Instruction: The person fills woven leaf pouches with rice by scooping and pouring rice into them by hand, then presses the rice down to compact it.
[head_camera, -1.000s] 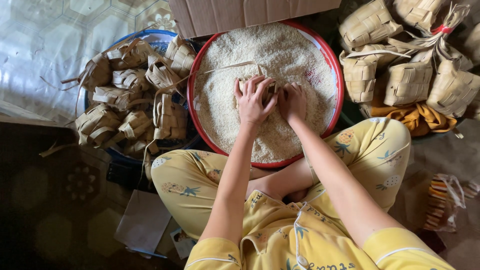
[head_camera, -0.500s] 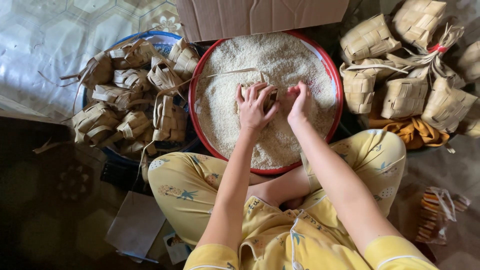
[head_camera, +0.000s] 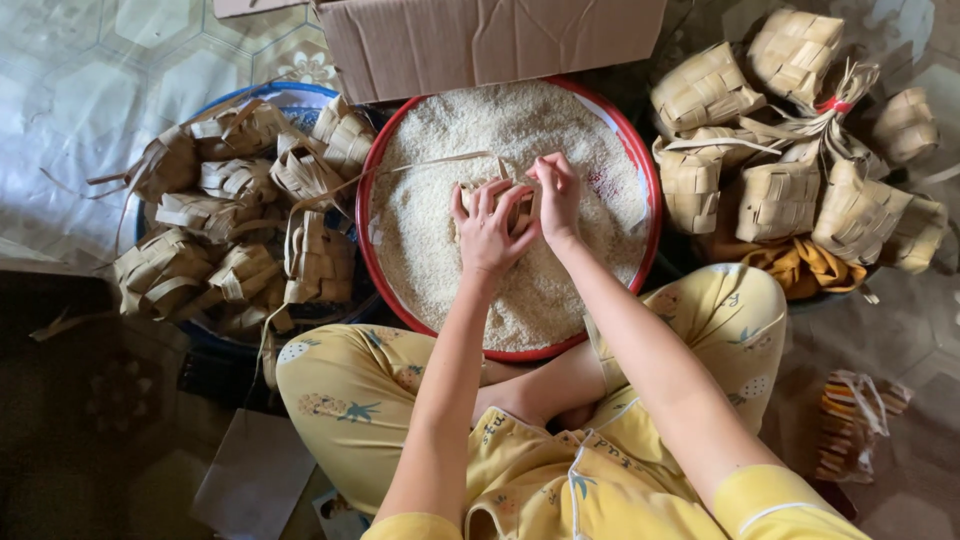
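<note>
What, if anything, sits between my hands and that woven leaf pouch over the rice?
Nothing visible. The left hand and right hand both already touch the woven leaf pouch, held over the rice in the red-rimmed basin. Only its loose leaf strip trails left across the rice.

I sit on a pale, glossy floor covering printed with hexagons and flowers (head_camera: 90, 90), lit brightest at its far left. A brown cardboard box (head_camera: 480, 40) stands at its far edge. Nearer me, left of the box, the floor turns to dark patterned tiles (head_camera: 70, 420) in shadow.
</note>
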